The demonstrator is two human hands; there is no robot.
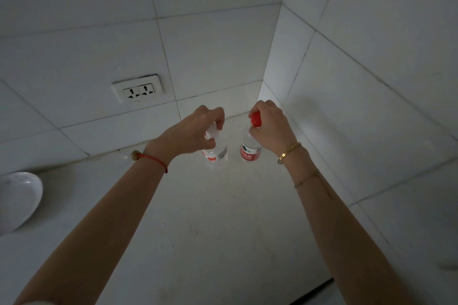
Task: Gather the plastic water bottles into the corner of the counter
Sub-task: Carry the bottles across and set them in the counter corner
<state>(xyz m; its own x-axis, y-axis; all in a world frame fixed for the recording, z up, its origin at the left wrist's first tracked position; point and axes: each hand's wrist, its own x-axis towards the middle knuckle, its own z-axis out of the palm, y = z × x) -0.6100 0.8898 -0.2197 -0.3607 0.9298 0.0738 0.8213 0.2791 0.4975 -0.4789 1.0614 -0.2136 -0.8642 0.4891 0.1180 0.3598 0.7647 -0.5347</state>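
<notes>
Two clear plastic water bottles are standing upright on the pale table [223, 218], side by side and close together but not touching, near the corner where the two tiled walls are meeting.

The left hand [195, 129] is curling its fingers around the white cap [211, 131] of the left bottle [216, 152], gripping it from above. This bottle is wearing a label that is showing a red patch on one side and a grey-white panel on the other; any print on it is too small and blurred to read.

The right hand [269, 122] is closing around the red cap [255, 119] of the right bottle [250, 150], also holding it from the top. Its label [250, 153] is mostly red below, with a white band above carrying a small dark shape like a mountain. Lines of pale writing are running across the red part, but the characters cannot be made out, so no brand can be named.

A red string bracelet [155, 160] with a small bead is sitting on the left wrist, and a gold bangle [288, 152] is sitting on the right wrist, with a thin gold chain [306, 178] lying further up the forearm.

A white double wall socket [138, 91] is showing on the back wall to the left of the bottles. A white plate [17, 199] is lying at the far left edge of the table, well apart from the bottles.
</notes>
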